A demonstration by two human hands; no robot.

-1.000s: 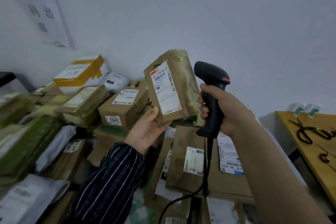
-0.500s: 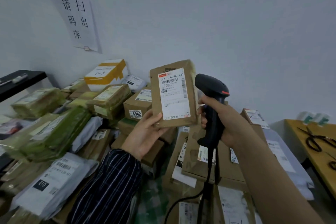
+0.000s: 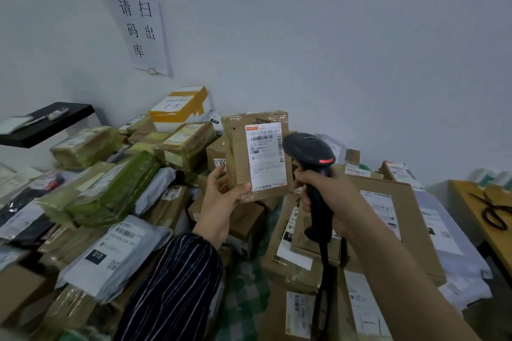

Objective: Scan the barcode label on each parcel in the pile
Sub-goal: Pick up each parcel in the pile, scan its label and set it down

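Observation:
My left hand point(image 3: 221, 196) holds a small brown taped parcel point(image 3: 238, 158) upright by its lower edge, thumb on the front. Its white barcode label point(image 3: 266, 159) faces me. My right hand point(image 3: 329, 199) grips the handle of a black barcode scanner point(image 3: 310, 155), whose head sits just right of the label with a red light showing. The scanner's cable hangs down past my wrist. Below and around lies the pile of parcels point(image 3: 116, 196), brown boxes, green-wrapped packs and grey mailer bags.
A white box with yellow tape point(image 3: 180, 105) tops the pile at the wall. A black shelf point(image 3: 47, 124) juts out at the left. A yellow table point(image 3: 482, 210) with scissors point(image 3: 496, 210) stands at the right. Paper signs hang on the wall.
The parcel has turned from tilted to upright with its label facing me. The view has swung left and down, showing more of the pile. Both hands keep their grips.

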